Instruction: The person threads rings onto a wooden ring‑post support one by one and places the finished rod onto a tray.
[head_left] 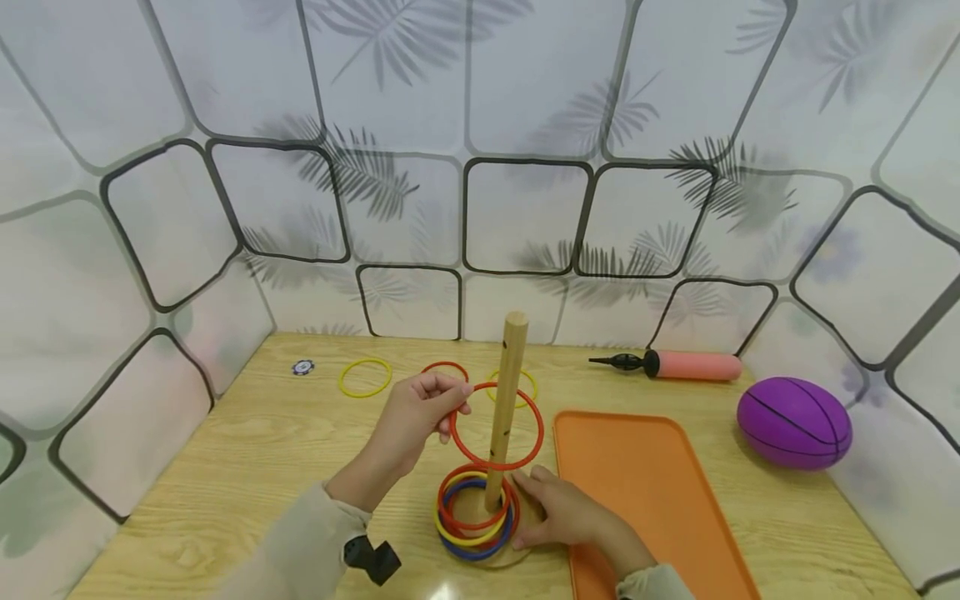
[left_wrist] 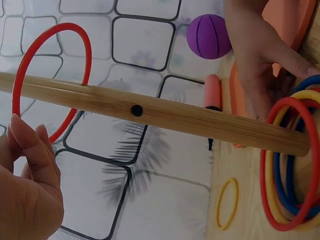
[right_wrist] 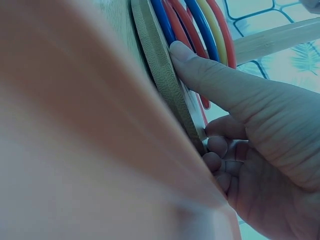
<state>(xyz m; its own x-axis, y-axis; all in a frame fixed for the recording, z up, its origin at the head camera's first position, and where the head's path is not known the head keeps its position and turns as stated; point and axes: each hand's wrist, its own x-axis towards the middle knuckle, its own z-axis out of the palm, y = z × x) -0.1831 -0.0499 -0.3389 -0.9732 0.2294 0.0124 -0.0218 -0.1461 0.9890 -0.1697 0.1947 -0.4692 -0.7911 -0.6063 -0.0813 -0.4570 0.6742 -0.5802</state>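
My left hand (head_left: 420, 417) pinches a red ring (head_left: 542, 433) between thumb and fingers. In the left wrist view this red ring (left_wrist: 86, 50) encircles the upright wooden peg (left_wrist: 175, 117) without resting on the stack. Several red, yellow and blue rings (head_left: 472, 542) lie stacked loosely around the foot of the peg (head_left: 511, 358). Down at the stand's round wooden base (right_wrist: 167, 75), my right hand (head_left: 570, 512) grips the edge. Its thumb (right_wrist: 200, 70) lies by the lowest blue ring and its other fingers curl against the rim.
An orange tray (head_left: 645, 492) sits right of the stand, close beside the right hand. Farther back lie two yellow rings (head_left: 365, 395), a red ring (head_left: 446, 363) and a poker chip (head_left: 303, 367). A pink hand pump (head_left: 693, 365) and a purple ball (head_left: 795, 423) are at the right.
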